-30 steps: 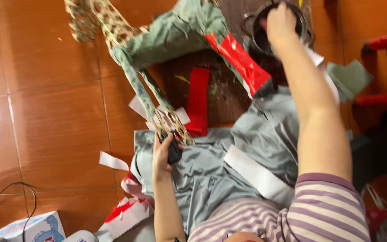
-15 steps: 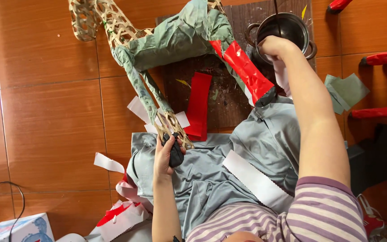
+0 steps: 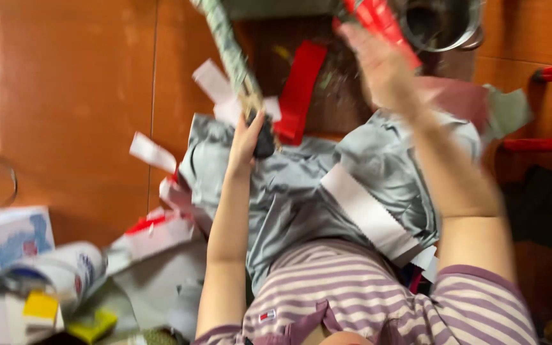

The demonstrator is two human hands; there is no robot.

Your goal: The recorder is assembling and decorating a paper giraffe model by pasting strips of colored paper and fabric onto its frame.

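Gripping a small dark object [image 3: 264, 142] at the lower end of a wrapped strut [image 3: 230, 54], the left hand [image 3: 245, 139] stayed closed; the right hand [image 3: 384, 67], open and blurred, lay beside red tape [image 3: 378, 22]; grey plastic sheet [image 3: 295, 191] covered the lap.

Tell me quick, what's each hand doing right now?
Left hand: closed on a dark handle.
Right hand: open, holding nothing, blurred beside the red tape strip.

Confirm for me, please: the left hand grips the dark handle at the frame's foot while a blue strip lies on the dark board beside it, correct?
Not quite. In the head view the strip on the dark board is red, not blue. The left hand does grip the dark handle.
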